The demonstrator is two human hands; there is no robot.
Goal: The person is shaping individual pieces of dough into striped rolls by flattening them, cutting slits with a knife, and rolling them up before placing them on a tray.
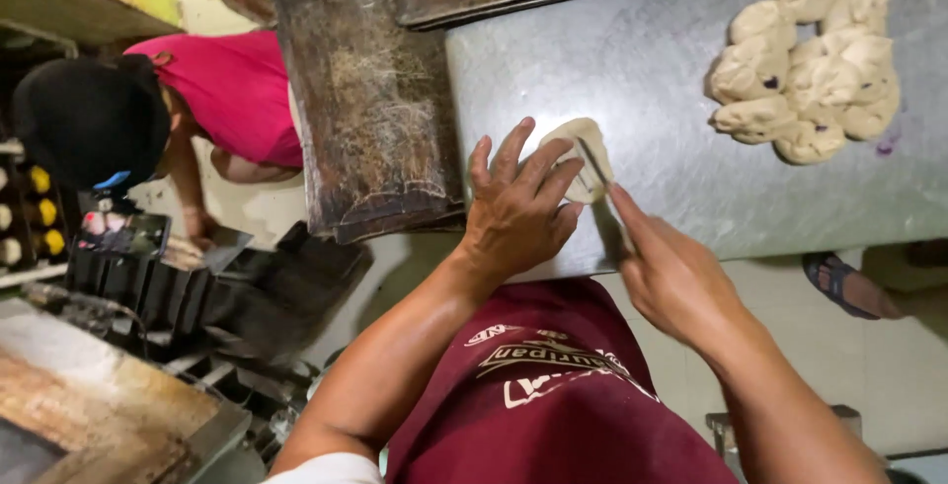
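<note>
Scanning from the left edge: a second person in a pink top [242,89] crouches beside dark stacked baking tins [128,267], well apart from the work. A worn, dark wooden board [370,99] lies next, butting the grey metal bench [632,59].

At the near edge of the bench, the left hand [518,212] lies flat with its fingers spread, fingertips touching the left side of a small pale dough piece [588,153]. This grip is open; it steadies the dough and holds nothing. The right hand [671,277] reaches in from the right with its forefinger extended to the dough. A thin dark line crosses the dough at that fingertip; whether it is a blade or a fold's shadow cannot be told, nor whether this grip closes on anything.

Judgement: the step appears to be shaping or folding one piece. Done well, the left fingers should press lightly, so the dough neither sticks nor flattens, while the right works the seam evenly.

Far right, a heap of finished dough pieces [810,59], some with purple specks, sits well apart. A sandalled foot [839,282] shows below the bench.
</note>
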